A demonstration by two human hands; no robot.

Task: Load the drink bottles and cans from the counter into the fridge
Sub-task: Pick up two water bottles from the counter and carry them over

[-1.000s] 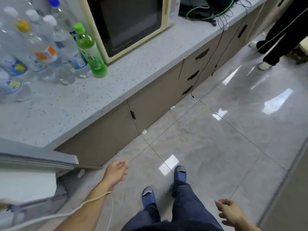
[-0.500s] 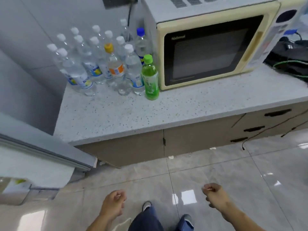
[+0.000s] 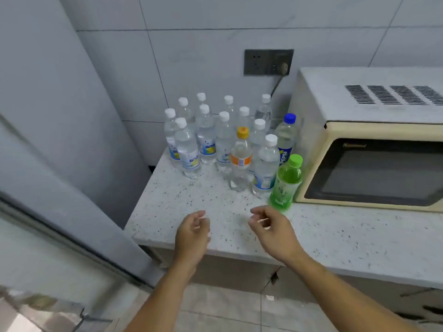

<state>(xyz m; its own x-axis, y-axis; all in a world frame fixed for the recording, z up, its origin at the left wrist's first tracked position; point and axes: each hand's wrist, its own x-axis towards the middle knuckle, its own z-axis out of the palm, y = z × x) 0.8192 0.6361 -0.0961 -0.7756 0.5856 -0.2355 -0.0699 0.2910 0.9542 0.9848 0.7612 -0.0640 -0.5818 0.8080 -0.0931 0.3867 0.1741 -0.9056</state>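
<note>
Several clear white-capped bottles [image 3: 206, 137] stand clustered at the back left of the speckled counter [image 3: 347, 233]. Among them are an orange-capped bottle [image 3: 240, 161], a blue-capped Pepsi bottle [image 3: 285, 137] and, nearest the front, a green bottle [image 3: 285, 183]. My left hand [image 3: 193, 233] hovers over the counter's front edge, fingers loosely curled, holding nothing. My right hand [image 3: 273, 226] hangs beside it, just below and left of the green bottle, fingers apart and empty. The fridge [image 3: 60, 140] stands at the left with its open door [image 3: 48, 259] at the lower left.
A cream microwave [image 3: 369, 164] fills the counter's right side, close against the green and Pepsi bottles. A wall socket with a plug [image 3: 268, 62] sits behind the bottles. Cabinet fronts and tiled floor [image 3: 215, 312] lie below the counter edge.
My view has swung up from the floor to the counter. Both hands have risen from near my legs to above the counter's front edge, close to the bottles.
</note>
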